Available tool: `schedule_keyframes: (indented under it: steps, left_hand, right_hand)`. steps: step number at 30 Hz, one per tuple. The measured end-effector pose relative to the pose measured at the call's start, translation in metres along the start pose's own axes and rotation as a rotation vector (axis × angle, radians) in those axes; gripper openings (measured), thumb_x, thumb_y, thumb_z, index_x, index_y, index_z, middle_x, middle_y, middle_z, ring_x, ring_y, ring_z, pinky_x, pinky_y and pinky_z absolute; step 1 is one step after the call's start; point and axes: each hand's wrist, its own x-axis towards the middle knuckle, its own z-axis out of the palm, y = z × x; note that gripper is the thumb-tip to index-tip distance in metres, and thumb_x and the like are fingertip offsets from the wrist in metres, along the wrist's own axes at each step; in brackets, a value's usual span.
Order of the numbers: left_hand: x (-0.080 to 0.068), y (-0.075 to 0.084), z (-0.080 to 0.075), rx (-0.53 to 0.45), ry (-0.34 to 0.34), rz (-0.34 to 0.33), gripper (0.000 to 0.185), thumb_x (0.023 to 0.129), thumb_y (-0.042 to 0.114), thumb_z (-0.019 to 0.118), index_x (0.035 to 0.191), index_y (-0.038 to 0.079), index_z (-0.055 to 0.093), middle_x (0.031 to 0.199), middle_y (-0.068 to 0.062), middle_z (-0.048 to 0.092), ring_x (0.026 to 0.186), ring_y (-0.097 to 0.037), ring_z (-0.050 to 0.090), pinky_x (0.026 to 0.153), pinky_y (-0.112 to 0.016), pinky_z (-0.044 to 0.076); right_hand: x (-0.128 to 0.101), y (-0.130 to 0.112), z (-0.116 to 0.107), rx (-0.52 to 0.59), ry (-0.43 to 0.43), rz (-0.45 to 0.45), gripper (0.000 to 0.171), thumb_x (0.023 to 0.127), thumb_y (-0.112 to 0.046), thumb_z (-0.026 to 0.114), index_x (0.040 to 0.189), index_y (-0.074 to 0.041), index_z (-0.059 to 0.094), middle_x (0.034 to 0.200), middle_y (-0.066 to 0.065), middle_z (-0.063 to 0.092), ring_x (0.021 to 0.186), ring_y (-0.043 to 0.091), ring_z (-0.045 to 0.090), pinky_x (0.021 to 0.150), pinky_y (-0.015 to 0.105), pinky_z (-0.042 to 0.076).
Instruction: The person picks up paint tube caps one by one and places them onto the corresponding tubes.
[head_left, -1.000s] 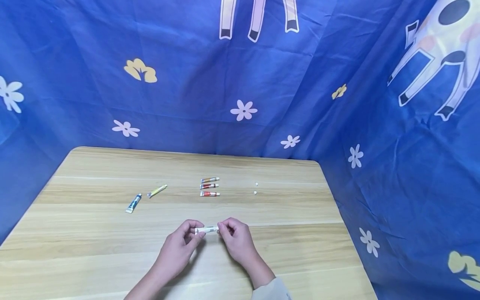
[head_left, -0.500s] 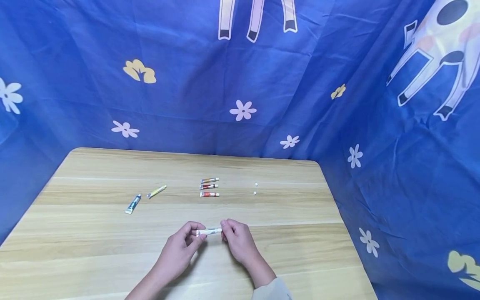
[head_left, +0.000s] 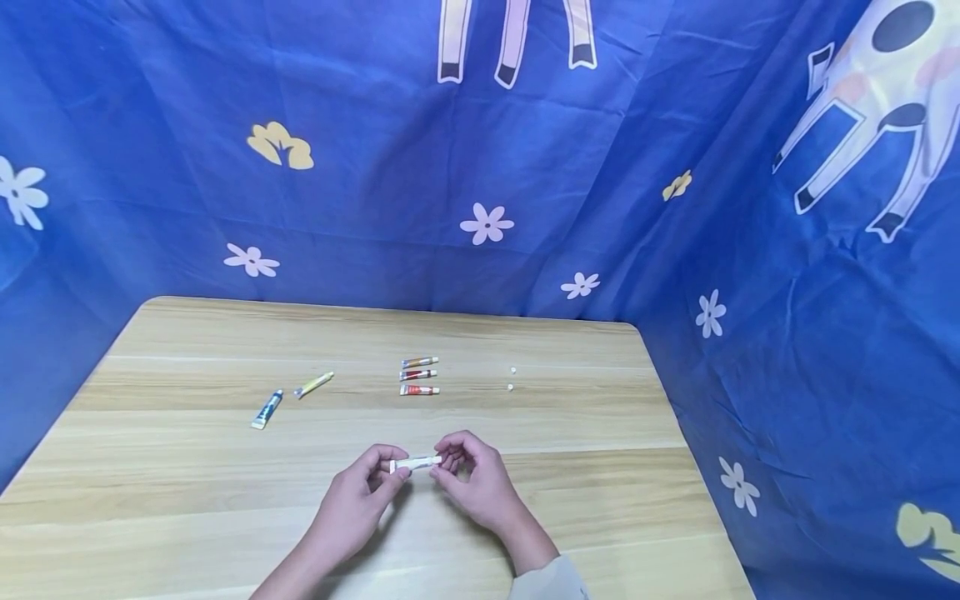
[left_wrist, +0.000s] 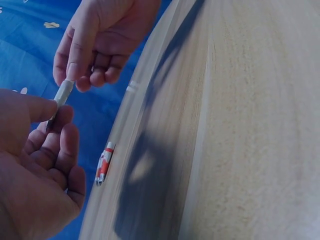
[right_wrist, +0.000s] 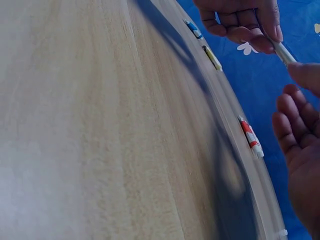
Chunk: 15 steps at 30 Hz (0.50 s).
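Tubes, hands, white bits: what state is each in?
White tube, held in midair
Left hand, pinching white tube
Right hand, at white tube's end, grip unclear
Blue tube, lying slanted
Yellow tube, lying slanted
Brown tube, lying
Dark red tube, lying
Red tube, lying
White bits, lying apart

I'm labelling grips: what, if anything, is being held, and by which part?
A white tube, pinched near its flat end by the left hand. The right hand is at its other end; whether it grips there cannot be told.
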Motion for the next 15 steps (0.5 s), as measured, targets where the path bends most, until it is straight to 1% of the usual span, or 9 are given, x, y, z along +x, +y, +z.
schedule_keyframes:
  steps: [3, 6, 12, 15]
  left_hand:
    - [-0.0001, -0.0004, 0.0001, 0.000, 0.002, 0.003, 0.016, 0.105, 0.024, 0.073, 0.120, 0.020, 0.070, 0.098, -0.002, 0.073, 0.075, -0.006, 0.059, 0.069, -0.026, 0.047]
    - [-0.0002, -0.0003, 0.0000, -0.006, 0.001, 0.004, 0.016, 0.104, 0.023, 0.073, 0.120, 0.019, 0.070, 0.098, -0.002, 0.073, 0.074, -0.006, 0.059, 0.069, -0.026, 0.047]
    - [-0.0006, 0.0007, -0.0007, -0.023, -0.004, -0.004, 0.016, 0.104, 0.021, 0.073, 0.120, 0.018, 0.070, 0.098, -0.004, 0.073, 0.071, -0.008, 0.058, 0.065, -0.026, 0.048]
    - [-0.0006, 0.0010, -0.0008, -0.030, -0.009, -0.012, 0.016, 0.104, 0.022, 0.073, 0.120, 0.018, 0.070, 0.099, -0.004, 0.073, 0.071, -0.009, 0.059, 0.065, -0.026, 0.048]
  right_hand:
    - [-0.0001, -0.0012, 0.0007, -0.014, 0.029, -0.008, 0.022, 0.091, 0.000, 0.081, 0.111, -0.006, 0.073, 0.100, 0.014, 0.075, 0.088, 0.000, 0.065, 0.086, 0.023, 0.061]
    - [0.0003, -0.0022, 0.0007, -0.018, 0.039, -0.009, 0.018, 0.092, 0.001, 0.081, 0.107, -0.006, 0.075, 0.099, 0.013, 0.075, 0.088, 0.000, 0.065, 0.088, 0.024, 0.062]
    - [0.0004, -0.0035, 0.0001, -0.015, 0.040, 0.017, 0.014, 0.094, 0.001, 0.078, 0.107, -0.005, 0.077, 0.101, 0.014, 0.076, 0.091, 0.000, 0.066, 0.091, 0.023, 0.062]
    - [0.0002, -0.0030, 0.0004, -0.029, 0.048, 0.039, 0.011, 0.097, -0.004, 0.077, 0.108, -0.006, 0.078, 0.103, 0.013, 0.077, 0.092, 0.000, 0.066, 0.092, 0.022, 0.061]
